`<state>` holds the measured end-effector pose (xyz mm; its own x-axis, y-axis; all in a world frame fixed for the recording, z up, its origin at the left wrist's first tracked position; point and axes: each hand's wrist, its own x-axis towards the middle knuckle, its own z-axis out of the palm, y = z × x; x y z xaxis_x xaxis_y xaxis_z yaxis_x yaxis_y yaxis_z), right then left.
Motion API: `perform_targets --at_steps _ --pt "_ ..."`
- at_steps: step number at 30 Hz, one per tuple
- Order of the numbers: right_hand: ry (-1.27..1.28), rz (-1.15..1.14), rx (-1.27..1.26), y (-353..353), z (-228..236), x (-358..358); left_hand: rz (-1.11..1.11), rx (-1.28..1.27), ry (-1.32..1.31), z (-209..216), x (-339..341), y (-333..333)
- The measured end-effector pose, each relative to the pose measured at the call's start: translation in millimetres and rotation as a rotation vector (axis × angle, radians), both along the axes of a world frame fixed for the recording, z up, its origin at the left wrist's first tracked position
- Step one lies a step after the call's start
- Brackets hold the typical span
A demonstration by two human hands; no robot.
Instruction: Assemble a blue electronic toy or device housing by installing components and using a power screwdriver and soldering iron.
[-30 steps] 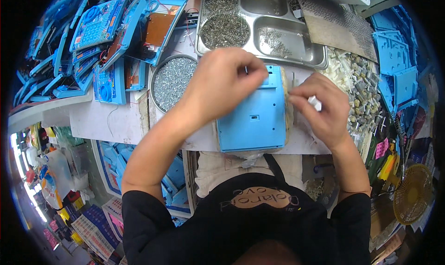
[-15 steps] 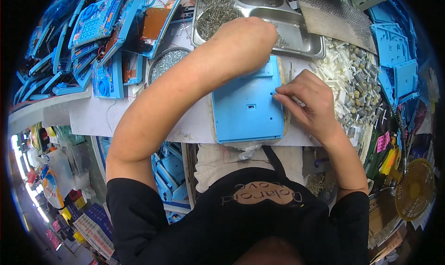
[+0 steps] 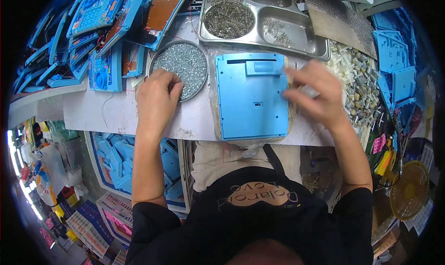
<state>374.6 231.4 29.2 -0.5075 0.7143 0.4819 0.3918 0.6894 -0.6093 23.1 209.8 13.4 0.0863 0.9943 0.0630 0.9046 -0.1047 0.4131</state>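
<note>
Blue panel point(image 3: 252, 121) lies on table point(image 3: 106, 114) at centre of frame, in front of you, long slot near its top edge. Your right hand point(image 3: 317, 96), right of centre, blurs by panel's right edge, thumb and forefinger parted; cannot tell whether grip holds anything. Your left hand point(image 3: 160, 96), left of centre, reaches over lower rim of round dish point(image 3: 206, 76), fingers curled above small metal pieces point(image 3: 191, 61); cannot tell whether grip pinches any. Beyond, top centre: compartmented metal tray point(image 3: 303, 39). Upper left: piled blue housings point(image 3: 97, 15).
</note>
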Motion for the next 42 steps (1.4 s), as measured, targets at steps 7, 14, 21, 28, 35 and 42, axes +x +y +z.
perform_targets --at_steps 7,14,21,28,35,42 --pt "-0.58 0.236 0.348 80 13 -147 0.063 0.085 -0.1 -13 -4 7" --pt "-0.864 0.3 0.34 103 -7 -202 0.016 0.171 0.053 -16 -8 8" --pt "-0.477 0.066 0.34 88 4 -157 0.021 0.216 -0.074 -12 -3 9" --pt "-0.384 0.046 -0.179 -23 51 -31 -0.032 0.159 -0.365 6 15 -31" --pt "-0.567 0.109 -0.052 -37 39 -18 -0.203 0.124 -0.431 15 46 -43" --pt "-0.723 0.181 -0.134 -24 59 -39 -0.16 0.112 -0.442 19 35 -54"
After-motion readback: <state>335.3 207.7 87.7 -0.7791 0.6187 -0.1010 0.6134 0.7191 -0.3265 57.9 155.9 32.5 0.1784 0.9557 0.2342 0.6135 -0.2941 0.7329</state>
